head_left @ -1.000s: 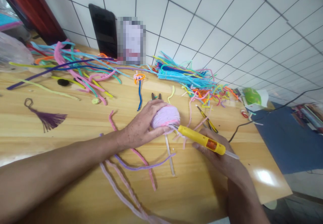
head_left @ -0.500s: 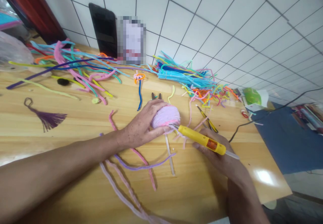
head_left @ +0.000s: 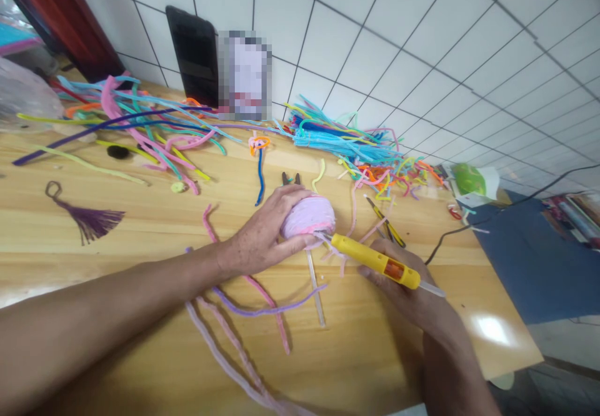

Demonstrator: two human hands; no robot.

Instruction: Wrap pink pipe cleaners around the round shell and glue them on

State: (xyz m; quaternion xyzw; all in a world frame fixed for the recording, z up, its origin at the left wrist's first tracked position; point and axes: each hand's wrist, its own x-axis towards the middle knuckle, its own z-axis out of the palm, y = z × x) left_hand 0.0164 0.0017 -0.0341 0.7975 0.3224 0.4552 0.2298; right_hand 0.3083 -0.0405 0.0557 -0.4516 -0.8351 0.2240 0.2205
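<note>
My left hand (head_left: 274, 232) is closed round a lilac, rounded piece (head_left: 309, 215) that looks wound from pipe cleaner, with a pink band on its near side. In my right hand (head_left: 398, 278) is a yellow glue gun (head_left: 370, 257), its metal nozzle touching the piece by the pink band. A translucent glue stick sticks out of the gun's rear end. Below the piece a clear stick (head_left: 316, 297) lies on the table. Purple (head_left: 262, 311) and pink pipe cleaners (head_left: 262, 294) lie near my left forearm. The right fingers are partly hidden behind the gun.
Loose coloured pipe cleaners (head_left: 140, 122) and a blue bundle (head_left: 337, 144) line the tiled wall. A black phone (head_left: 192, 57) leans there. A purple tassel (head_left: 94, 216) lies left, a yellow utility knife (head_left: 387, 222) right. Dark plier-like tips (head_left: 290, 178) show behind the piece. A black cord (head_left: 469, 219) crosses the right edge.
</note>
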